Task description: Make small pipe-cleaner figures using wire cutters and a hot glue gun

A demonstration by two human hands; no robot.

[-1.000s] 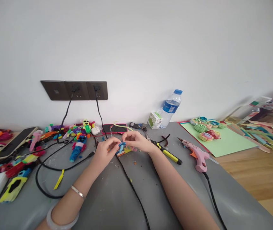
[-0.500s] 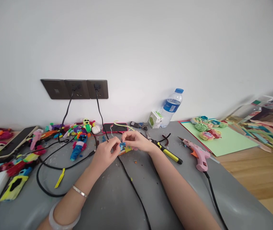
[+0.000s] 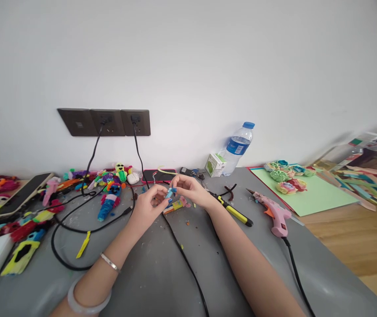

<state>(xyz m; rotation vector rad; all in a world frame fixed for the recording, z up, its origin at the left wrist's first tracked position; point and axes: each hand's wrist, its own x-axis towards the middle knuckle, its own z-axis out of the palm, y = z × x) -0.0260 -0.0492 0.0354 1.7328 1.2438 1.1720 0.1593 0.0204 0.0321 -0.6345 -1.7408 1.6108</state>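
Above the middle of the grey table, my left hand [image 3: 149,206] and my right hand [image 3: 191,191] meet with fingertips close together. Between them is a small light-blue piece [image 3: 169,193], too small to name for sure. Both hands pinch it, thumbs and forefingers closed; blue nails show. Just under the hands lies a small yellow, pink and blue figure [image 3: 175,206], partly hidden by the fingers. Right of my right wrist are pliers with yellow-and-black handles [image 3: 236,215], their jaws out of sight behind the hand.
A pink glue gun [image 3: 276,215] lies on the right, its cord running forward. Fuzzy colourful figures [image 3: 109,204] and black cables [image 3: 72,229] crowd the left. A water bottle [image 3: 238,147] and small box [image 3: 215,164] stand by the wall. Paper flowers [image 3: 287,176] rest on green paper.
My hands have tilted and lifted slightly, so the light-blue piece between the fingertips shows more. More of the yellow and pink figure beneath is uncovered.
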